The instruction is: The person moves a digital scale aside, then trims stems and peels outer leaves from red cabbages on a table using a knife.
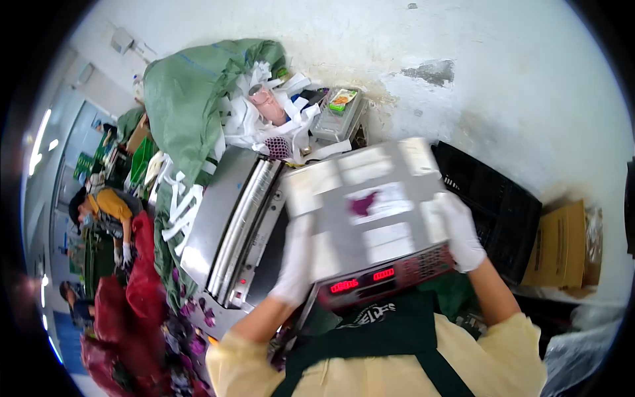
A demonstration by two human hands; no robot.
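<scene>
A digital weighing scale (331, 198) with a grey platform and lit red digits is tilted in front of my chest. My left hand (295, 264), in a white glove, is closed along its left side. At its right edge my right hand (462, 231), gloved too, grips the other side. Several white patches, perhaps paper or tape, lie on the platform, one with a purple piece (362, 203) on it. Left of the scale stands a silver machine with a long roll (238, 228), like a film wrapper. The fingertips are partly hidden against the scale's sides.
A green sack (188, 99) with white strips (241, 119) spilling out stands behind the machine. Clear plastic boxes (337, 119) sit by the wall. A black crate (493, 198) and a cardboard box (555, 248) are at right. A co-worker (112, 205) stands far left near red sacks (126, 324).
</scene>
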